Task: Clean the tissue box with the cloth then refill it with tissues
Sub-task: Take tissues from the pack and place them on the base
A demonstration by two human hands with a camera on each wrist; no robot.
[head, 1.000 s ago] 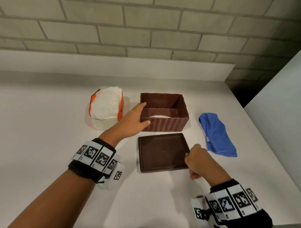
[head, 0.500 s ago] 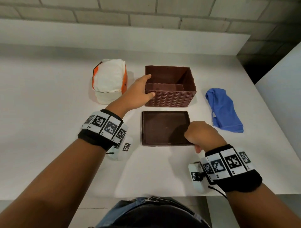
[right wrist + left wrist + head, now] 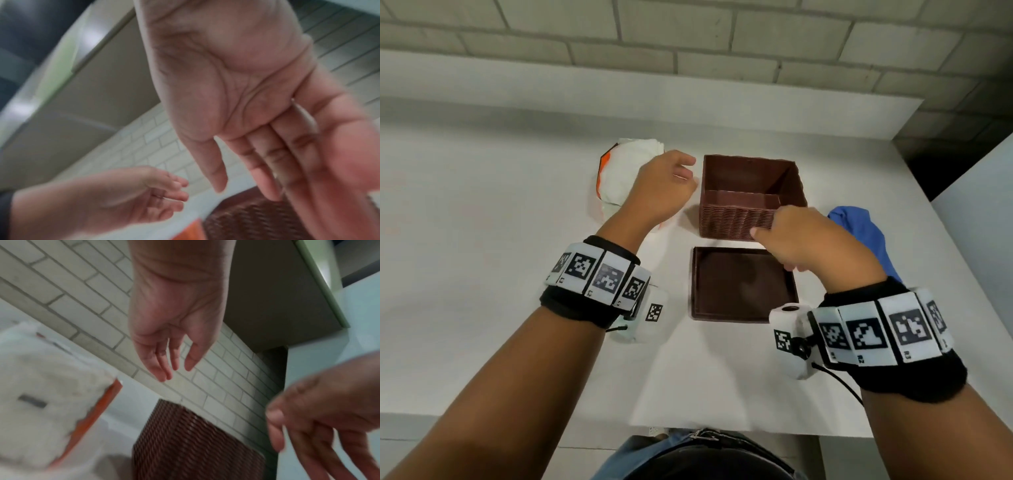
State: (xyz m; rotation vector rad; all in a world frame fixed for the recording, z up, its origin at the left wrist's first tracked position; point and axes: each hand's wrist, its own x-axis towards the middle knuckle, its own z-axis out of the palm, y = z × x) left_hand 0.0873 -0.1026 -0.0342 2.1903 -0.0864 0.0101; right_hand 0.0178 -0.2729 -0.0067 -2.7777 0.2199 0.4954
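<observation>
The brown woven tissue box [image 3: 751,195] stands open-topped at the middle of the table, with its flat brown lid [image 3: 736,284] lying just in front. My left hand [image 3: 688,174] hovers between the box's left wall and the white-and-orange tissue pack [image 3: 623,171], fingers relaxed and holding nothing. My right hand [image 3: 784,236] is over the box's front right corner with its fingers straight [image 3: 265,170] and nothing in them; contact with the box is unclear. The blue cloth [image 3: 866,236] lies right of the box, partly behind my right wrist. The left wrist view shows the box [image 3: 195,443] and pack [image 3: 51,402] below my empty left hand [image 3: 174,368].
A white table [image 3: 482,274] carries everything, with its near edge close to my body. A low white ledge and a brick wall [image 3: 688,41] run along the back. A white panel [image 3: 983,240] rises at the right side.
My left hand let go of the box's left rim and lifted away. My right hand left the lid's front right corner and moved up to the box's front right corner.
</observation>
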